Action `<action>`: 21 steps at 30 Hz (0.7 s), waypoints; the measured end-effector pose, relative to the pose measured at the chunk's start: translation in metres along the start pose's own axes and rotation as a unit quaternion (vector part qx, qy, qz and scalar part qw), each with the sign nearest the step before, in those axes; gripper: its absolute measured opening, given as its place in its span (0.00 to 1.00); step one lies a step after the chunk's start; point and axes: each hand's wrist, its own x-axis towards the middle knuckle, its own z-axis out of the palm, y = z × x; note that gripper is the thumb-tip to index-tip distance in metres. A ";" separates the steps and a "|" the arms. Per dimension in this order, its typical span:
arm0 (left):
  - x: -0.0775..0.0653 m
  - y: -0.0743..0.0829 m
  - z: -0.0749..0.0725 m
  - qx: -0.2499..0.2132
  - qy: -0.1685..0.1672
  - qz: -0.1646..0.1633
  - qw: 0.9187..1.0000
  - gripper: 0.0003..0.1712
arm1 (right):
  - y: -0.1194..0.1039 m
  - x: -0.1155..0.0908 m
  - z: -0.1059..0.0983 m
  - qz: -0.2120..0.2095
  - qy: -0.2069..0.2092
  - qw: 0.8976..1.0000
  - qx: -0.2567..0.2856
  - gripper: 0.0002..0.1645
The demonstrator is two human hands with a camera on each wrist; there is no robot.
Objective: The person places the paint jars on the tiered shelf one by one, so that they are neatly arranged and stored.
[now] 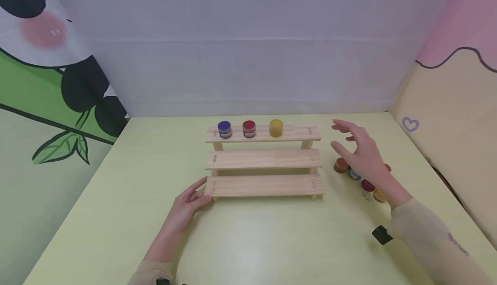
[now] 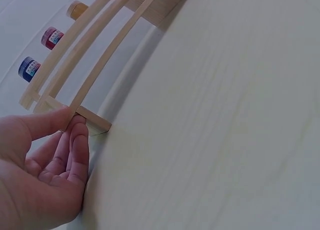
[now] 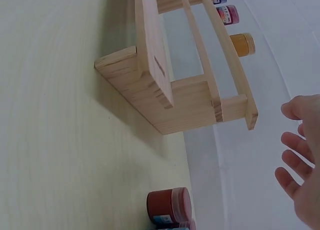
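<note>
A three-tier wooden rack (image 1: 264, 160) stands on the table. Three small paint jars sit along its top step: a blue jar (image 1: 224, 129), a red jar (image 1: 249, 129) and a yellow jar (image 1: 276, 128). With thumb and fingertips, my left hand (image 1: 188, 203) pinches the left end of the lowest step (image 2: 80, 97). To the right of the rack, my right hand (image 1: 363, 153) is raised, fingers spread and holding nothing. Below it lies a group of paint jars, among them a brown jar (image 1: 341, 165) and a dark red jar (image 1: 367, 185); hand and forearm partly hide the group.
The pale table (image 1: 264, 242) meets a white cloth wall (image 1: 248, 73) behind the rack. Printed panels stand at the left (image 1: 58, 147) and right (image 1: 458, 138). An orange-yellow jar (image 1: 379, 195) lies by the right forearm.
</note>
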 end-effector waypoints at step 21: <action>0.001 0.000 -0.001 -0.025 -0.006 0.007 1.000 0.35 | 0.029 -0.032 0.000 0.031 -0.074 0.996 -0.039 0.34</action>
